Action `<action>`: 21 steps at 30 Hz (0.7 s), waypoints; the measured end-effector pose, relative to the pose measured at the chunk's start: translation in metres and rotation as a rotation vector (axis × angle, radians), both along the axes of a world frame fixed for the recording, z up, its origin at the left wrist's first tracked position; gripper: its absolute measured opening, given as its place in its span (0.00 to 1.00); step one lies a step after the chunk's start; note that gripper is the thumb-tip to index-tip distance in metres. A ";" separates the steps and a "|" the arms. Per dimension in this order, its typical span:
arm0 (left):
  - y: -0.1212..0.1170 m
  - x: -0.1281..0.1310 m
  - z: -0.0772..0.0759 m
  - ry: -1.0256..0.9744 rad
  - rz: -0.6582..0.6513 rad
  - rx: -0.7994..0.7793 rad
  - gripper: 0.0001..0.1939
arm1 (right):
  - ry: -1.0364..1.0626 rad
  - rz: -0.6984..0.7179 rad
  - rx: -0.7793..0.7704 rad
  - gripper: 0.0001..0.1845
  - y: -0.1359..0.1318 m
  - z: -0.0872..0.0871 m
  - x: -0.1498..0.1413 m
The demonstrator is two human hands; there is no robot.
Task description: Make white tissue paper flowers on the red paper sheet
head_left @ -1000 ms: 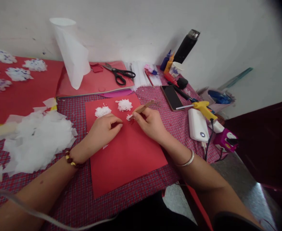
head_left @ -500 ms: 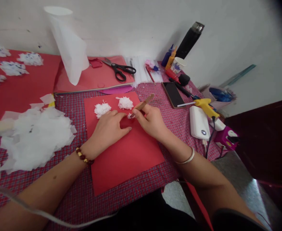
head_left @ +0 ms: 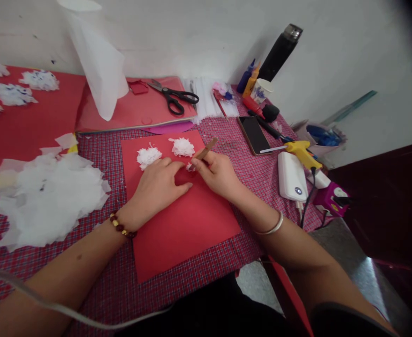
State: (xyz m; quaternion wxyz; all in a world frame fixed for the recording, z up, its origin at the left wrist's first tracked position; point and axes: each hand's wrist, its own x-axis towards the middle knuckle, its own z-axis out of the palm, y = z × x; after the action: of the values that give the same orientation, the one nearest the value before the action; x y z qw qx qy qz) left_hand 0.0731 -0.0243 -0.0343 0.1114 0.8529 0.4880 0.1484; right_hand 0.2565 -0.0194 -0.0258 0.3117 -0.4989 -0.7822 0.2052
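On a red sheet of paper sit two fluffy white tissue-paper tufts, a left tuft and a right tuft. My right hand is closed round a flat brown wooden stick, its upper end leaning to the right. At the stick's lower end a small piece of white tissue touches the red sheet. My left hand rests on the sheet just left of that piece, with thumb and fingers apart and nothing visible in them. Its fingertips partly cover the left tuft's lower edge.
A heap of white tissue squares lies to the left. Behind are scissors and a white paper roll. At the right are a phone, a yellow glue gun, a white power bank and a purple socket block with cords.
The stick in my right hand tilts slightly lower and further left. My left hand stays nearly in place. The whole view has shifted a little.
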 end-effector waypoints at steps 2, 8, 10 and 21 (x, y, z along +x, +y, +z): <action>-0.001 -0.001 -0.001 -0.014 0.002 0.005 0.20 | 0.001 0.007 0.013 0.12 0.001 -0.003 0.000; 0.003 -0.003 -0.006 -0.346 -0.012 -0.053 0.13 | -0.005 -0.014 -0.019 0.12 0.002 0.000 -0.001; 0.009 -0.002 -0.006 -0.411 -0.014 -0.089 0.10 | -0.015 -0.034 -0.021 0.11 0.002 0.001 -0.001; 0.024 0.014 -0.003 -0.486 0.070 -0.248 0.06 | -0.003 -0.014 -0.028 0.11 0.001 0.003 0.000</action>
State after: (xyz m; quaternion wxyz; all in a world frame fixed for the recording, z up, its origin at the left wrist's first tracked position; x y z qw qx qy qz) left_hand 0.0874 0.0001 -0.0376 0.3235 0.7547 0.4906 0.2918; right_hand 0.2562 -0.0183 -0.0230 0.3048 -0.5089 -0.7763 0.2130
